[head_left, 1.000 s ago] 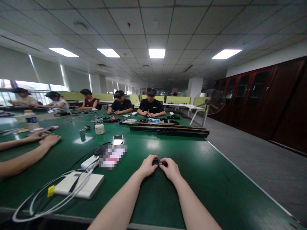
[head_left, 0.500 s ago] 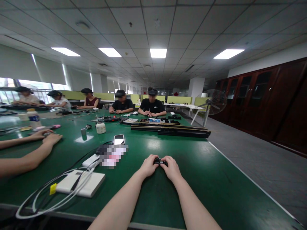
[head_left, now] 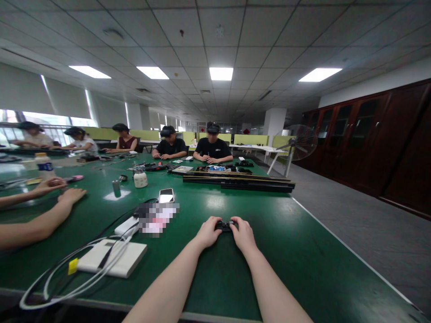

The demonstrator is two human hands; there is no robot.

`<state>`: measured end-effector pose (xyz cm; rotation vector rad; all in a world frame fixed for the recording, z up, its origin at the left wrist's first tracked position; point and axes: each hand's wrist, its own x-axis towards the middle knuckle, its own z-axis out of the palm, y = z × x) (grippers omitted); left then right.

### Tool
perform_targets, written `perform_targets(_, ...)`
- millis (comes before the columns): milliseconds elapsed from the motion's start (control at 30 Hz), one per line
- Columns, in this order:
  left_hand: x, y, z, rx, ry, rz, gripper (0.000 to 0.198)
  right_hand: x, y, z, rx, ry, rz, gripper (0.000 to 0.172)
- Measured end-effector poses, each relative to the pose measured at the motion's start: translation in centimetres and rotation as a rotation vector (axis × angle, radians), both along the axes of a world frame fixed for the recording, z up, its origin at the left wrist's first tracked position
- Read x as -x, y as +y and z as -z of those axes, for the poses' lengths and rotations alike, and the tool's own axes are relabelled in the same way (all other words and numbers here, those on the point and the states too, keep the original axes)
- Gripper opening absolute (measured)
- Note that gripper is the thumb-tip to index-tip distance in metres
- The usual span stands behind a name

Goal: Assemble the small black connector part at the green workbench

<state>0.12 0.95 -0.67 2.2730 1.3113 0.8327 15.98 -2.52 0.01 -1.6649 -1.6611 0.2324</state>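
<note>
Together, a left hand [head_left: 209, 232] and a right hand [head_left: 243, 233] hold a small black part [head_left: 225, 227] at the near middle of a green table [head_left: 303, 251], each set of fingers closed on one end, the palms apart and the part bridging the gap between them. Its finer details are too small to make out. To the left lies a flat white box [head_left: 129, 255], crossed by looped white cables [head_left: 81, 294], with a yellow tag [head_left: 72, 266] at its near left edge. Beyond the box, a phone [head_left: 166, 196] rests just behind a blurred pale sheet [head_left: 160, 220], while a white jar [head_left: 140, 180] and a grey cylinder [head_left: 116, 188] stand farther back. Long black bars [head_left: 257, 186] stretch across the table ahead of the hands, well apart from them. At far left, a co-worker's forearms [head_left: 47, 222] reach in near a bottle [head_left: 43, 166]. Two people in black shirts [head_left: 215, 150] sit at the far end, and three others line the far left side. A standing fan [head_left: 292, 143] and dark wooden cabinets [head_left: 367, 139] occupy the right of the room.
</note>
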Motion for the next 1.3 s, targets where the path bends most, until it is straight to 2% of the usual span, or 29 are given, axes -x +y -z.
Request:
perform_targets(833, 0.0, 0.0, 0.0, 0.012, -0.019, -0.001, 0.041, -0.8, -0.3, -0.7, -0.128, 0.102, 0.209, 0.033)
perform_targets(1300, 0.1, 0.1, 0.2, 0.003, -0.033, 0.007, 0.041, -1.1, 0.0, -0.5, -0.205, 0.142, 0.228, 0.035)
